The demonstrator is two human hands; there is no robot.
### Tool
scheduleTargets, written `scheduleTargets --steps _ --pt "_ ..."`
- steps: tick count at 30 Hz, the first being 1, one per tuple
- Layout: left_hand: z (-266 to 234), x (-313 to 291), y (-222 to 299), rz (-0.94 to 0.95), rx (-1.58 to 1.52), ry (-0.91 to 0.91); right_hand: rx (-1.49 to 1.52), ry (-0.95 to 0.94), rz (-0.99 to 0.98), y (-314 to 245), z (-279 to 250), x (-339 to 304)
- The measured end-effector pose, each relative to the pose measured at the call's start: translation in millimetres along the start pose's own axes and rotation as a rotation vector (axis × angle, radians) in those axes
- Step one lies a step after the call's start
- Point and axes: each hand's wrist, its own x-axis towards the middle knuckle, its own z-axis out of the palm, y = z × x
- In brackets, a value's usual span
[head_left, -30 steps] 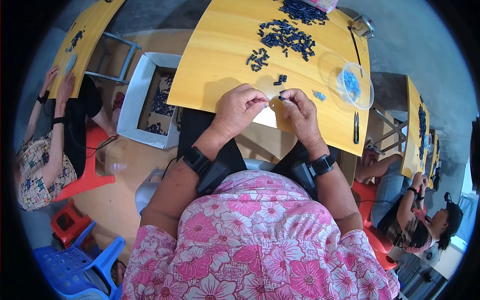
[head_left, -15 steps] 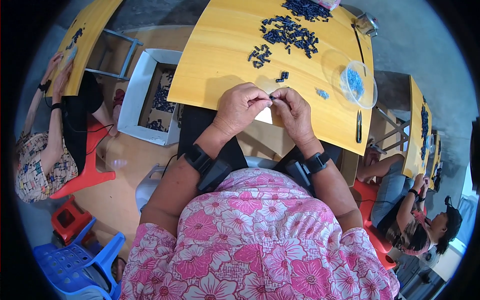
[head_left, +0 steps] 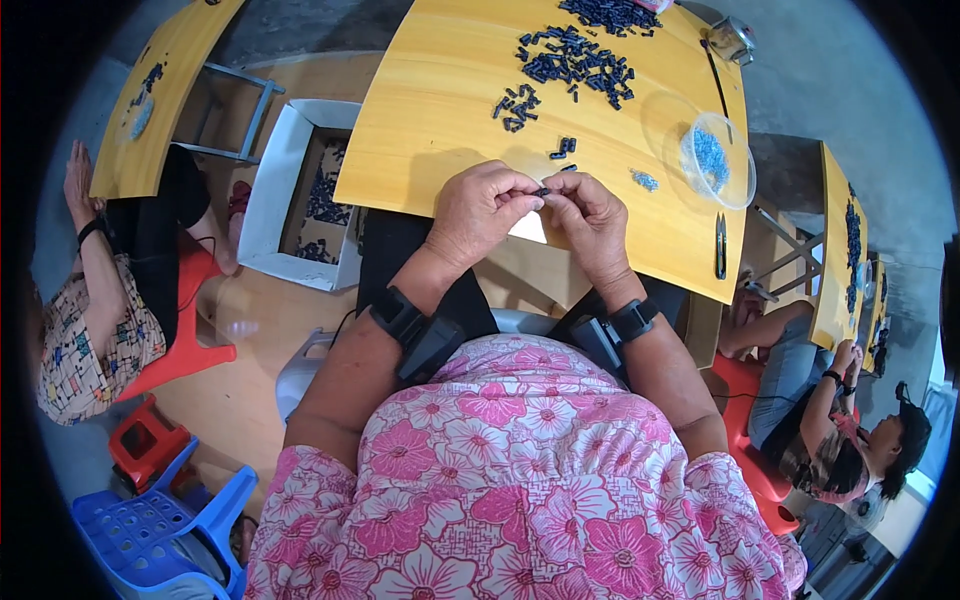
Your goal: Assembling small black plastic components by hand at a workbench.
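Note:
Above the near edge of the yellow wooden table [head_left: 400,150], my left hand [head_left: 482,208] and my right hand [head_left: 590,220] meet fingertip to fingertip. Both pinch one small black plastic piece [head_left: 544,191], mostly covered by the fingers. Just beyond them lie a few loose black pieces [head_left: 563,148]. Farther off are a small cluster of black pieces [head_left: 516,107] and a larger heap [head_left: 580,68]. To the right of my right hand is a little pile of tiny blue-clear parts [head_left: 644,180].
At the table's right stand a clear round tub [head_left: 742,190] of blue parts, black thread snips [head_left: 720,247] and a metal can [head_left: 733,42]. A white box [head_left: 262,215] with black pieces sits on the floor at left. People sit at tables on both sides.
My hands stay nearly in place, still pinching the black piece. Another loose black piece now shows just beyond my fingers. The person at left has drawn their hands back from their table.

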Motion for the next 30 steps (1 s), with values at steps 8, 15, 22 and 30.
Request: scheduleTargets --steps 8,15,22,30 --pt "-1.1 -0.4 1.4 0.007 0.007 -0.013 0.168 0.007 0.099 -5.4 -1.7 0.1" --pt "-1.3 -0.4 2.3 0.022 0.036 -0.01 0.07 0.005 -0.078 -0.4 -1.4 1.1" --pt "-3.0 0.0 4.7 0.021 0.033 -0.02 0.047 0.005 -0.028 -4.2 -1.2 -0.2" --pt "-3.0 -0.2 2.1 0.006 -0.018 -0.012 -0.003 0.03 -0.03 0.4 -0.7 -0.3"
